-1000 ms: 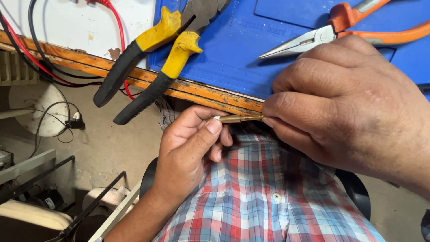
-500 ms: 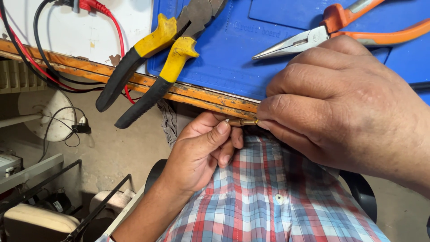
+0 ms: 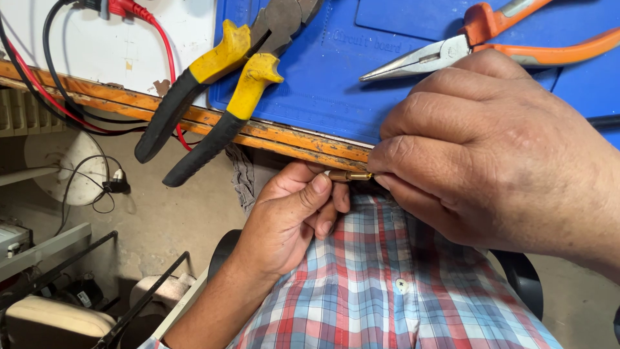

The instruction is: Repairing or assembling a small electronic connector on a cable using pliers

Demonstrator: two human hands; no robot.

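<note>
Fingers of both hands meet on one small brass pin (image 3: 349,175), held level just under the counter's (image 3: 284,134) wooden edge. The right hand (image 3: 497,148) pinches the pin's right end between thumb and forefinger, knuckles up, filling the right side of the view. The left hand (image 3: 290,220) comes up from below, thumb tip pressed on the pin's left end, the other fingers curled beneath. Under both hands lies a plaid shirt (image 3: 387,291). On the counter above sits a blue mat (image 3: 361,71). Yellow-and-black pliers (image 3: 213,97) hang their handles over the edge, and orange needle-nose pliers (image 3: 478,42) lie just beyond the right hand's knuckles. Red and black wires (image 3: 77,97) trail off to the left.
</note>
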